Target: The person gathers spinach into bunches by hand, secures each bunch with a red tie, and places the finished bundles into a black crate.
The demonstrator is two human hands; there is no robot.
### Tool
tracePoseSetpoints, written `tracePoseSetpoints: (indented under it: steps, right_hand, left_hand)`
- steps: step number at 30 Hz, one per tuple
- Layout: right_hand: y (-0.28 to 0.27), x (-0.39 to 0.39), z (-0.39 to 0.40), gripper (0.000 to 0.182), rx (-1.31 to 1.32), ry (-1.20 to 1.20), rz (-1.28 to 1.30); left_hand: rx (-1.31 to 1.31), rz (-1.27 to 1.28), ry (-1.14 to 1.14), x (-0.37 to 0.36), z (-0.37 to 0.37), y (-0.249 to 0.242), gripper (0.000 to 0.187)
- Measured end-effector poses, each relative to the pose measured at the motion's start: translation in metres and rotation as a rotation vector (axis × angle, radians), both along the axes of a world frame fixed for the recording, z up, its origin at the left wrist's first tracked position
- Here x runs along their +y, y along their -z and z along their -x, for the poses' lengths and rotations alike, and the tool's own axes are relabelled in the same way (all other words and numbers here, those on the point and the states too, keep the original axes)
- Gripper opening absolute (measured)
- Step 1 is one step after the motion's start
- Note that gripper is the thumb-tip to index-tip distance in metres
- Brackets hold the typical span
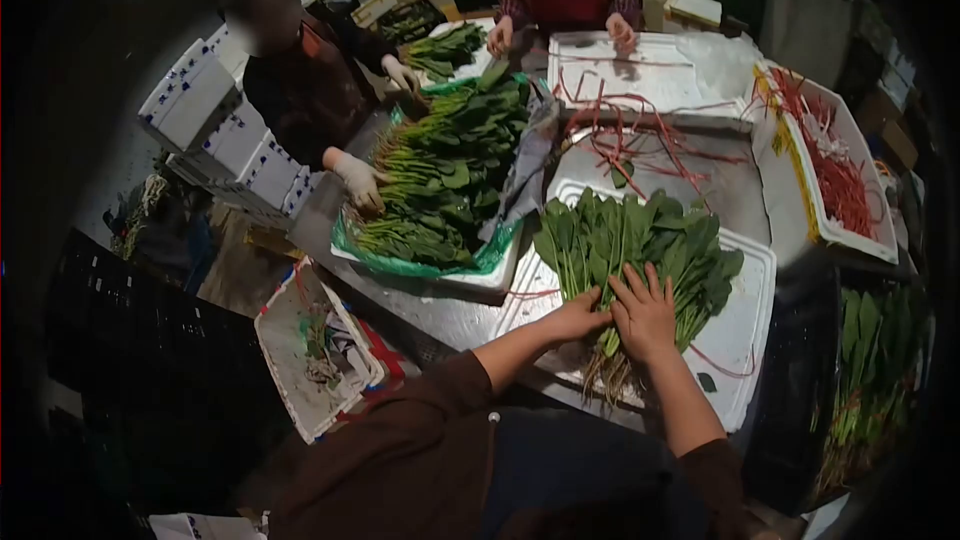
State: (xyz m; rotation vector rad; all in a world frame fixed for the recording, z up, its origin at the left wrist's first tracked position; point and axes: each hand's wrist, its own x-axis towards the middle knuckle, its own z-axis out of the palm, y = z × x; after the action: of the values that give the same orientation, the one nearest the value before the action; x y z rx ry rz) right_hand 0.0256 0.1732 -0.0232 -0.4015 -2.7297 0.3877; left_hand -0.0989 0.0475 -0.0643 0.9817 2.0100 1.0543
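A broad bunch of leafy greens [640, 240] lies on a white foam lid [745, 340], its leaves pointing away from me and its roots toward me. My left hand [580, 318] is at the left side of the stems, its fingers closed against them. Spread flat over the stems just right of it is my right hand [643, 312], fingers apart. A red tie [725, 368] lies on the lid to the right of the roots, close to a loose leaf [707, 382].
A box of greens [440, 170] stands left, a co-worker's gloved hands [358, 180] on it. Another co-worker's hands [621, 32] are over a foam lid [640, 70]. Red ties [840, 175] fill a box at right. A crate of greens [870, 370] is lower right, a bin [315, 360] lower left.
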Motion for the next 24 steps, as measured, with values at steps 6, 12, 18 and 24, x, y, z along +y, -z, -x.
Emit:
tracePoseSetpoints:
  steps: [6, 12, 18, 24]
  right_hand:
    - [0.002, -0.002, -0.003, 0.042, -0.024, 0.015, -0.063]
    - [-0.025, -0.007, -0.012, 0.045, 0.079, -0.018, -0.068]
    - [-0.031, 0.036, -0.079, 0.039, 0.344, 0.293, -0.01]
    - [0.035, 0.059, -0.155, 0.026, -0.094, 0.493, -0.053]
  left_hand:
    - [-0.593, -0.176, -0.073, -0.038, 0.019, -0.026, 0.041]
    - [0.701, -0.094, -0.248, -0.076, 0.037, 0.009, 0.024]
    - [0.755, 0.231, -0.161, -0.072, 0.035, -0.001, 0.016]
    - [0.89, 0.235, -0.111, -0.064, 0.043, -0.005, 0.016]
